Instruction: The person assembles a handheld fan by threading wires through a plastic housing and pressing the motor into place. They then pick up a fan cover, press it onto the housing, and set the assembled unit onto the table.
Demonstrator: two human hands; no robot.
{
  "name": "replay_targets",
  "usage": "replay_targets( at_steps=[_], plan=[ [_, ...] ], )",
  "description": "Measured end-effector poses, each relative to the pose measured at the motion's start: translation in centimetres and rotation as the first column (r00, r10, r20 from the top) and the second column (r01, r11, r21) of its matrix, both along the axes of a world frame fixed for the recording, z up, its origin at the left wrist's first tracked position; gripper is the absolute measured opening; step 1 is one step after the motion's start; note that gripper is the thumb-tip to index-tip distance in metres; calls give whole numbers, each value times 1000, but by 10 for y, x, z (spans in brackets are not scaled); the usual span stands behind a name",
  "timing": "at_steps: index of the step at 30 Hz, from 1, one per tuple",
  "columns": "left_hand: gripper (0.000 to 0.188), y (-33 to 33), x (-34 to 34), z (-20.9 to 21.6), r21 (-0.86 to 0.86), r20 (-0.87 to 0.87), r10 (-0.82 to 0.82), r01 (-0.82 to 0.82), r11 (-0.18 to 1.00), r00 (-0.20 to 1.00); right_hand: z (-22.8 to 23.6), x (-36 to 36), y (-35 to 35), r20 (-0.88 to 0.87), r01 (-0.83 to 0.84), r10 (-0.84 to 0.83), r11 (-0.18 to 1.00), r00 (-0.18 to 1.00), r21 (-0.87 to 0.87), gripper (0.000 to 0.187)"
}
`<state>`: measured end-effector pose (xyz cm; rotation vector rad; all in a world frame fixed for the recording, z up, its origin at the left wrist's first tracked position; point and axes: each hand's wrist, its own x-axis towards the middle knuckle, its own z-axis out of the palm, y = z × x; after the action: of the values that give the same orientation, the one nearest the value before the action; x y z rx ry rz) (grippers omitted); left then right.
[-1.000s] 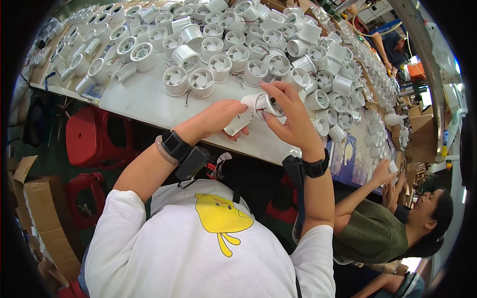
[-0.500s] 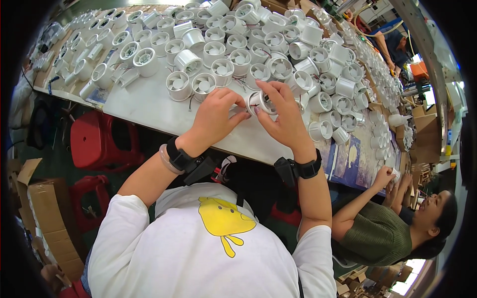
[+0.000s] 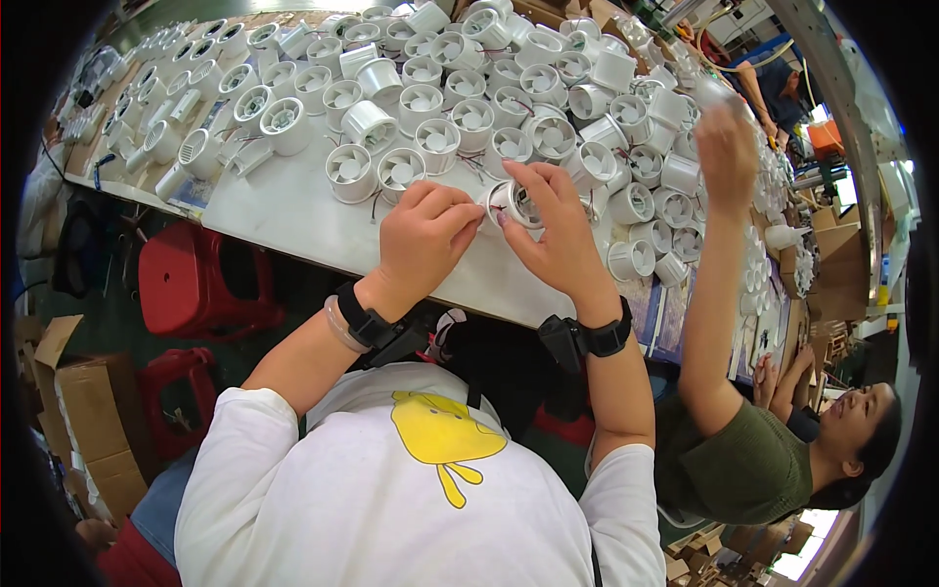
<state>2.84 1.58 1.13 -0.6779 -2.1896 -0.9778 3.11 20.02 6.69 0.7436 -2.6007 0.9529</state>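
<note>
Over the near edge of the white table (image 3: 284, 196), two hands meet at one white round housing (image 3: 513, 203).
The right hand (image 3: 555, 220) grips the housing between thumb and fingers, its open end toward that palm; the left hand (image 3: 425, 233) has its fingertips drawn together at the left rim, and whether they pinch anything small cannot be told. Just beyond the left hand stand two white fan units (image 3: 349, 172), side by side with their blades facing up, and a crowded heap of similar units (image 3: 538, 78) spreads behind. To the right, a co-worker's raised arm (image 3: 714, 284) reaches across the table, the hand blurred.
</note>
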Motion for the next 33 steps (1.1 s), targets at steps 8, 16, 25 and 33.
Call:
replay_targets(
  at_steps=[8, 16, 25, 33],
  plan=[
    [19, -11, -17, 7, -249, -140, -176, 137, 959, 974, 10, -8, 4, 77, -50, 46, 997, 996, 55, 52],
    [21, -21, -16, 9, -350, -36, -293, 263, 899, 955, 16, -6, 3, 12, -109, 110, 947, 994, 302, 55],
    [16, -32, -18, 16, -323, 137, -361, 386, 864, 923, 11, -6, 6, -25, -168, 196, 893, 980, 418, 68],
    [22, -50, -20, 45, -82, 469, -555, 660, 747, 687, 7, -7, 22, 183, -310, 280, 937, 942, 162, 72]
  ],
)
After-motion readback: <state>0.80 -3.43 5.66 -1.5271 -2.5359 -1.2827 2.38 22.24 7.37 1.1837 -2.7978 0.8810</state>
